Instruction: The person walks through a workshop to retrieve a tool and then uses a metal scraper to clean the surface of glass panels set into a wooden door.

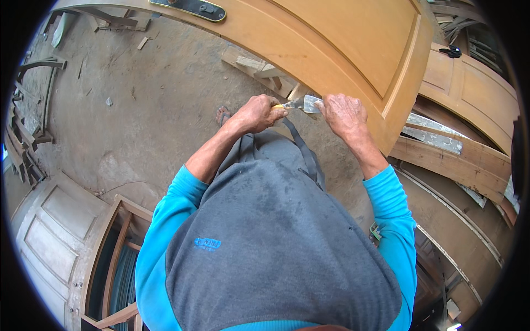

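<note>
My left hand (258,113) is closed round the yellow handle of a putty knife (310,104). Its wide metal blade points right and carries whitish smears. At the blade's end, my right hand (345,115) is closed, with thumb and fingertips on the metal; part of the blade edge is hidden there. Both hands are in front of my body, just on the near side of the lower edge of a light brown panelled wooden door (320,60). A dark lock plate (193,7) is fitted to that door.
Boards and wood offcuts (256,69) lie beneath the door. To the right are another panelled door (475,91) and stacked planks (455,160). Lower left, a pale door (61,226) lies beside a wooden frame (113,259). More timber (25,143) lines the far left.
</note>
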Available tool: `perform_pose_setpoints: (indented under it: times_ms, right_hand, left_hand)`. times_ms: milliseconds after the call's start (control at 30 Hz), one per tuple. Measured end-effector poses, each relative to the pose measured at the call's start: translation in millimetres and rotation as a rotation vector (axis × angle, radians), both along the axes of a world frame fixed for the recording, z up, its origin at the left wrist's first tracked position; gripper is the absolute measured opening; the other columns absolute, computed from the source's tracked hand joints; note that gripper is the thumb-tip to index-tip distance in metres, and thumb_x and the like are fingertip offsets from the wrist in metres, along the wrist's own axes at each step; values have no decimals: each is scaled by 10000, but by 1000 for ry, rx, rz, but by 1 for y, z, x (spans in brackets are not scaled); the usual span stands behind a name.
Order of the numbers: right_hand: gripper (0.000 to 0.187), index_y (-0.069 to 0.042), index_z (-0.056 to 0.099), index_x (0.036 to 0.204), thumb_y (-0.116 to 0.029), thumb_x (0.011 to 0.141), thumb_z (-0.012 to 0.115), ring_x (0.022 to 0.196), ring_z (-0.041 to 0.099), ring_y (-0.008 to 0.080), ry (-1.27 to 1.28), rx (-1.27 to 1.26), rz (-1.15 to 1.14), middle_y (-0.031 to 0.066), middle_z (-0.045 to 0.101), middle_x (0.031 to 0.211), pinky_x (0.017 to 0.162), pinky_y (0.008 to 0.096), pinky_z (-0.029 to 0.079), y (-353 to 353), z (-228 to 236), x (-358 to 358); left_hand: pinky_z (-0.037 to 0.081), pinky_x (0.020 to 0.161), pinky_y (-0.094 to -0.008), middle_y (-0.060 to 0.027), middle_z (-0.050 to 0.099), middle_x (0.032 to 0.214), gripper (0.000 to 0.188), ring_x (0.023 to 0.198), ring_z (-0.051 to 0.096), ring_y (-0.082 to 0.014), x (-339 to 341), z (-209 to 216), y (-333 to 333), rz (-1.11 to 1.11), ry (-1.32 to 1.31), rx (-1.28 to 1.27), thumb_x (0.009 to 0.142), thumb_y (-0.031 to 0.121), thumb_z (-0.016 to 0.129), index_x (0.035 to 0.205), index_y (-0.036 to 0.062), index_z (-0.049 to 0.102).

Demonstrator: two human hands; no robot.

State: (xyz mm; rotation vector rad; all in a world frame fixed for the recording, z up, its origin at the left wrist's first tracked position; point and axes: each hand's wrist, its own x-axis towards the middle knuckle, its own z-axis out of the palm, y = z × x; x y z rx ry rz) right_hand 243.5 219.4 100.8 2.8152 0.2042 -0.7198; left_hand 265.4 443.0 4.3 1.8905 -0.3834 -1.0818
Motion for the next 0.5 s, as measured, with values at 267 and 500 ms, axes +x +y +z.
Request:
perform_pose_setpoints:
  times_ms: [267, 500]
  right_hand:
    - [402, -77, 743, 882, -446, 996, 634, 729, 759, 333, 56, 62, -30, 169, 747, 777, 629, 448, 606, 18, -8, -6]
    - [450, -80, 771, 907, -486, 1015, 608, 725, 760, 311, -77, 19, 36, 159, 755, 791, 635, 439, 607, 23, -18, -15]
  left_hand:
    - [536, 751, -446, -217, 741, 879, 385, 783, 691, -295, -2, -13, 5, -2, 9, -60, 983, 355, 703, 1064, -19, 753]
    - [540, 783, -431, -199, 755, 913, 369, 836, 706, -298, 6, -5, 7, -60, 106, 5, 997, 348, 689, 1078, -3, 764]
